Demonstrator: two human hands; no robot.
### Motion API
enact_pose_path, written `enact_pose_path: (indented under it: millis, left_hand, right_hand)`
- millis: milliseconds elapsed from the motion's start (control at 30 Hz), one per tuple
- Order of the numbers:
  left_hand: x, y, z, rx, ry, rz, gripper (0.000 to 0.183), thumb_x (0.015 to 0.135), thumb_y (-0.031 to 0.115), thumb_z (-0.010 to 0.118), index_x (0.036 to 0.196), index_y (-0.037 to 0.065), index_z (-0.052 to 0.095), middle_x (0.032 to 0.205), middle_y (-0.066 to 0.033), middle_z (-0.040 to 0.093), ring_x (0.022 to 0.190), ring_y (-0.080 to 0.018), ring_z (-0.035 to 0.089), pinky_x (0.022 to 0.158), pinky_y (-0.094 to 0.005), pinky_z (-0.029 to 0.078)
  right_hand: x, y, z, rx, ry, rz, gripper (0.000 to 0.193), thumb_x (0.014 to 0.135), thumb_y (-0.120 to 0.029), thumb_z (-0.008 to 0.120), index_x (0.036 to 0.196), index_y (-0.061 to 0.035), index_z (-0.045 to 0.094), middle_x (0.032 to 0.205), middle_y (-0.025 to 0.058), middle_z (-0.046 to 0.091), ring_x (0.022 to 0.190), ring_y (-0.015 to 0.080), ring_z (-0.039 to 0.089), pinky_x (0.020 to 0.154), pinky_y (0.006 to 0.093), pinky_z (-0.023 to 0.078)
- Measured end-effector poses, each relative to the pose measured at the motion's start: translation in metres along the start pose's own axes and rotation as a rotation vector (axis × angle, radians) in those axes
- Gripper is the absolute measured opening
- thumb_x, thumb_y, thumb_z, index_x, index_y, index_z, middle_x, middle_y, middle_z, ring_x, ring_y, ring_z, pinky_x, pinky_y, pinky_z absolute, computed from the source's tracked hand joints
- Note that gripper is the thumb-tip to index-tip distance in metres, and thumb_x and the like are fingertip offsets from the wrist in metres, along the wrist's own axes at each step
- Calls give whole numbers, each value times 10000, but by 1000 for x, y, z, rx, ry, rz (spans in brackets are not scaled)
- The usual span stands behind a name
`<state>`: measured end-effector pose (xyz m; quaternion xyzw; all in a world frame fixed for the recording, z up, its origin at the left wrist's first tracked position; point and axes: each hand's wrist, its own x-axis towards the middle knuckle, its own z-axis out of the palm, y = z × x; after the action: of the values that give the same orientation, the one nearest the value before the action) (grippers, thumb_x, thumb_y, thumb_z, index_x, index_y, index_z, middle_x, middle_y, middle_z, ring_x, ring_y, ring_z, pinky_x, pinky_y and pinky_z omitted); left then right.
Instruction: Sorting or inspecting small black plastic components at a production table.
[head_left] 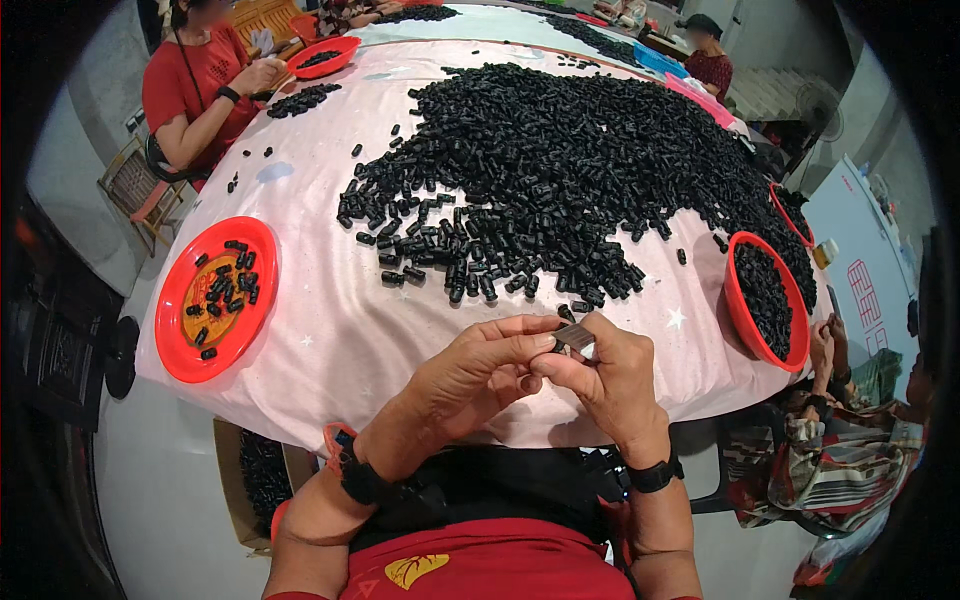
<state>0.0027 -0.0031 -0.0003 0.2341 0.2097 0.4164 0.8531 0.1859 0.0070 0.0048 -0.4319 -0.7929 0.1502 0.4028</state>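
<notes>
Small, seemingly grey-black part [574, 337], pinched between fingers [540, 343]

A red round tray [215, 298] with a few black pieces sits at nine o'clock on the pink tablecloth [340, 330], and a fuller red bowl [765, 300] sits at three o'clock. At eleven o'clock a person in a red shirt [195, 85] works beside another red bowl [323, 56]. A cardboard box [250, 480] stands at seven o'clock.

Your hands pinch a small glossy metal-looking piece [575, 338]. The black plastic parts [560, 170] look slightly shiny; the pink cloth [330, 340] is matt, the red plastic dish [172, 340] at left glossy.
</notes>
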Motion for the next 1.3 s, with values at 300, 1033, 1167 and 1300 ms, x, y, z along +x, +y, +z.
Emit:
enact_pose_path:
  millis: [300, 1033, 1167, 1300]
  left_hand:
    - [0, 0, 1, 10, 18, 9, 352, 886, 129, 630, 1208, 15, 545, 1015, -34, 622, 792, -62, 548, 710, -200, 450]
    - [-3, 1, 3, 32, 61, 17, 356, 892, 139, 620, 1210, 9, 528, 960, -26, 618, 799, -57, 562, 700, -197, 457]
    - [-1, 4, -1, 43, 14, 7, 320, 888, 146, 620, 1176, 31, 546, 909, -5, 618, 774, -55, 578, 684, -194, 455]
    - [0, 6, 0, 64, 30, -11, 282, 887, 153, 620, 1144, 53, 562, 883, 4, 617, 762, -52, 584, 677, -189, 452]
  right_hand:
    - [2, 0, 0, -65, 36, -73, 452, 729, -452, 745, 654, -68, 518, 498, 84, 528, 432, 231, 558, 405, 322, 412]
    - [0, -3, -1, 41, 55, -69, 378, 733, -380, 773, 737, -52, 584, 557, 69, 559, 455, 182, 569, 424, 289, 420]
    - [2, -17, -12, 210, 70, 28, 259, 767, -158, 744, 944, -29, 605, 692, 58, 629, 565, 80, 601, 474, 224, 442]
    - [3, -11, -10, 293, 9, -7, 234, 798, -58, 665, 1023, -19, 612, 736, 55, 650, 603, 66, 604, 508, 200, 444]
